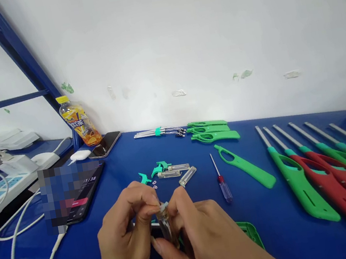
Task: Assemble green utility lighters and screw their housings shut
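My right hand [203,230] is closed around a clear lighter fuel tank [165,227], which stands roughly upright between its thumb and fingers. At the top of that tank sits a small pale piece [164,206]. My left hand [127,232] is closed in a pinch at the same top end, thumb against forefinger. A green lighter handle shell [251,232] lies partly hidden under my right hand. Just beyond the hands are several more clear tanks [188,176] and teal triggers [157,169]. Tiny pink bits [155,184] lie beside them.
A screwdriver [224,188] and green handle shell [249,167] lie right of centre. More shells [215,135] and metal rods [149,134] sit near the wall. Assembled red and green lighters [305,187] line the right. Phone [86,192], bottle [81,123] and cables [13,244] occupy the left.
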The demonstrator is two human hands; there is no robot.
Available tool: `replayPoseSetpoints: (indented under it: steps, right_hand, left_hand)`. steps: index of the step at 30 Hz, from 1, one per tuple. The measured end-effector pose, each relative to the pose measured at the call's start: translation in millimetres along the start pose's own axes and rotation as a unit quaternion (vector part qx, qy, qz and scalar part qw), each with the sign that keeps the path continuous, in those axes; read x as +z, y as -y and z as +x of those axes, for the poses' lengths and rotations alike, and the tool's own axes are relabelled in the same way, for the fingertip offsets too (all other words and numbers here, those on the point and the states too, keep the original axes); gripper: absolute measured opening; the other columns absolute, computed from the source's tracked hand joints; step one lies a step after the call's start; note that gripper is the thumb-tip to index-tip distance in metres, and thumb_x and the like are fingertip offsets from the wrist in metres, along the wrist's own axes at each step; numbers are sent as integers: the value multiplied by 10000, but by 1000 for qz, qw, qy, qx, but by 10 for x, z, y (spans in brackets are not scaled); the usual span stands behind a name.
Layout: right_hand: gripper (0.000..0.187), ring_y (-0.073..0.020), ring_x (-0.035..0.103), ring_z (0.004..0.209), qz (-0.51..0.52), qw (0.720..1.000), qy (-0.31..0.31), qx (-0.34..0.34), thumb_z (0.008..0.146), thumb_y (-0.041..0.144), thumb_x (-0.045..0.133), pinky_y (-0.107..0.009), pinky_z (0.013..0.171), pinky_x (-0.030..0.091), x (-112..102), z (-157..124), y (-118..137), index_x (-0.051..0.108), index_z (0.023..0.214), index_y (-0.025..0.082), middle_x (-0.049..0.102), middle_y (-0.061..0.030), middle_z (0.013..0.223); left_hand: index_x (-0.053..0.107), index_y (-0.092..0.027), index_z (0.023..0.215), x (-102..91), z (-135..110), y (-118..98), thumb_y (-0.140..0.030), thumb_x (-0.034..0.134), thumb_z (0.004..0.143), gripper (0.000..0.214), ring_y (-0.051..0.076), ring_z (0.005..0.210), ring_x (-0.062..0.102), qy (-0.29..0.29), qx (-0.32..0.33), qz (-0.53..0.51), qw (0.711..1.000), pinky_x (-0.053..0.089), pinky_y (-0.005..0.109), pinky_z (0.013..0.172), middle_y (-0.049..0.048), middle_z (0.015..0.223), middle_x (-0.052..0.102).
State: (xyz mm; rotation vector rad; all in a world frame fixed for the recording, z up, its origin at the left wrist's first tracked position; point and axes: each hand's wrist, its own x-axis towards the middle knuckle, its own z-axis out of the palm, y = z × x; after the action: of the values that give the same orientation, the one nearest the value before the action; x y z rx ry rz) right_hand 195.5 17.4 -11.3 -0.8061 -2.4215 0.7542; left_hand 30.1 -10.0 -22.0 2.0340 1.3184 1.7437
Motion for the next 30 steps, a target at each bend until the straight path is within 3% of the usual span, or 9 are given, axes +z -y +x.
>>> replayPoseSetpoints:
  steps: [6,10,13,16,18,22,27,30]
  right_hand:
    - [163,-265,779,733,-17,1000,7,11,994,231,572,-312,541,350,-133,-62,4,443,1091,255,793,8,895]
    - [113,-222,721,632,-44,994,-93,24,1032,212,479,-308,556,388,-329,-133,-104,492,1124,276,742,37,796]
    - [97,-211,673,559,-76,985,-142,62,1034,195,401,-320,524,380,-465,-193,-228,450,1021,277,676,41,705]
    - [101,-225,710,651,-96,988,-98,72,1032,187,439,-337,547,424,-529,-290,-354,432,1006,284,708,16,803]
    - [179,-236,735,741,-99,993,-35,63,979,138,541,-347,588,471,-525,-370,-422,458,1044,282,734,2,894]
    - [321,-231,732,741,-123,989,25,78,879,45,669,-349,593,502,-477,-489,-485,482,997,278,734,15,888]
    - [342,-234,735,707,-126,988,20,87,832,76,767,-341,564,505,-503,-506,-451,521,953,280,744,9,880]
    - [395,-231,730,680,-106,989,26,104,773,156,874,-338,556,523,-540,-498,-427,525,902,288,736,20,860]
  left_hand:
    - [636,-245,982,-4,-11,3,-215,613,1082,106,118,725,641,-3,0,-9,1000,475,187,531,-23,822,617]
    - [641,-271,1090,33,-21,-10,-126,596,1051,157,107,683,716,-2,-36,-7,999,467,184,486,-39,885,681]
    - [638,-266,1068,78,-9,-12,-117,565,1040,168,107,611,683,62,-39,45,996,524,213,563,-53,823,696]
    - [660,-243,1002,124,24,-21,-100,578,996,166,145,705,677,164,4,92,982,546,256,647,-18,852,713]
    - [682,-232,1012,125,50,-37,-95,562,992,184,179,829,700,225,17,96,969,580,298,769,15,919,731]
    - [731,-270,1079,-26,88,-35,-153,583,1021,197,221,1010,723,292,14,141,946,584,359,984,33,1044,758]
    - [785,-339,1196,-323,128,88,-256,659,1023,230,229,1035,758,327,-30,176,928,621,286,911,32,1123,779]
    - [820,-341,1106,-370,183,125,-205,712,982,214,196,935,778,345,-49,141,927,612,220,829,12,1061,789]
